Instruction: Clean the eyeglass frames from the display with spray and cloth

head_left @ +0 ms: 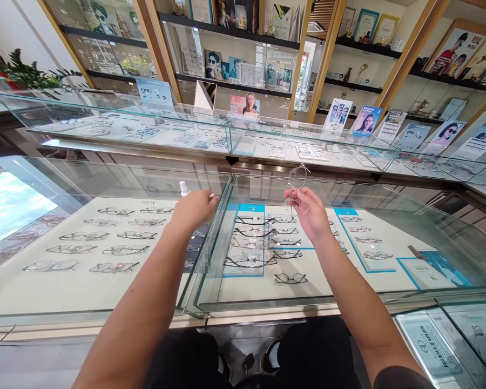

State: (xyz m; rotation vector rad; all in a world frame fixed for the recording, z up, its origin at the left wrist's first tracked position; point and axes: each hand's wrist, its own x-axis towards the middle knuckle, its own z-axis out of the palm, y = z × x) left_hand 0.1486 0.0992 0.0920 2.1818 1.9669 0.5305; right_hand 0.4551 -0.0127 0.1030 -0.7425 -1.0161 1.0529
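My right hand [312,210] pinches a pair of thin wire-rimmed eyeglasses [298,188] above the glass counter. The frame is turned on end, one round rim above my fingers and the other partly behind them. My left hand [194,209] is closed over the left display case, near the join between the cases. A small pale bit shows at its thumb, but I cannot make out what it grips. A white bottle top [183,188] shows just behind the left hand; whether that hand touches the bottle is hidden.
Glass display cases [210,254] hold rows of eyeglasses, including dark frames [290,278] under my right forearm. Another glass counter [166,116] runs across behind, with upright advertising cards [366,120] on top. Wall shelves [230,32] stand beyond. My legs are close to the front edge.
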